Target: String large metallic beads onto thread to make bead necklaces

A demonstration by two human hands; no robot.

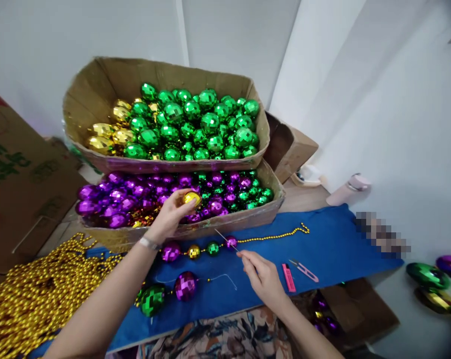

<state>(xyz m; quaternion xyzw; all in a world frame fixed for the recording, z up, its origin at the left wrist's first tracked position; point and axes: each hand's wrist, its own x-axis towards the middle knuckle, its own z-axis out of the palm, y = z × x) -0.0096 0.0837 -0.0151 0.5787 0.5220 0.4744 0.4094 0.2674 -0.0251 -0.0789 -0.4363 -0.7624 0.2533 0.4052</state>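
Note:
My left hand (175, 212) is closed around a shiny gold faceted ball (192, 199), above the front edge of the lower box. A thin needle (225, 239) is pinched in my right hand (262, 276), its tip pointing up and left. Below it on the blue cloth (323, 234) lies a garland with a purple ball (170, 251), a gold ball (194, 252), a green ball (212, 249) and a gold bead chain (274, 237). Nearer me are a large green ball (152, 300), a large purple ball (185, 286) and a loose pale thread (225, 277).
The upper cardboard box (165, 70) holds green and gold balls; the lower box (274, 204) holds purple and green ones. Gold bead strands (42, 294) heap at the left. A pink lighter-like object (288, 277), thread snips (306, 270) and a pink bottle (348, 189) lie rightward.

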